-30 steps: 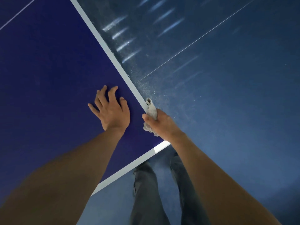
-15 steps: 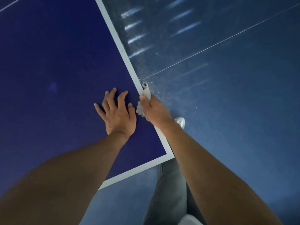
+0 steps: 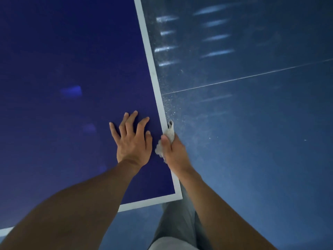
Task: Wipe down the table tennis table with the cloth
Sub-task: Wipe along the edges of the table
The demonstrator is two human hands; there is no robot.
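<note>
The dark blue table tennis table (image 3: 72, 60) fills the left of the head view, its white border running down the right edge to the near corner. My left hand (image 3: 132, 141) rests flat on the tabletop with fingers spread, close to that edge. My right hand (image 3: 173, 149) grips a crumpled whitish cloth (image 3: 168, 134) and holds it against the white side edge of the table. Part of the cloth is hidden inside my fist.
The blue floor (image 3: 252, 123) lies to the right and below, with a thin seam line and light reflections on it. Fine dust specks show on the floor beside the table edge. My legs in grey trousers (image 3: 178, 222) stand at the table's near corner.
My right hand has slid with the cloth farther along the side edge, away from the near corner. My left hand has shifted forward on the tabletop alongside it.
</note>
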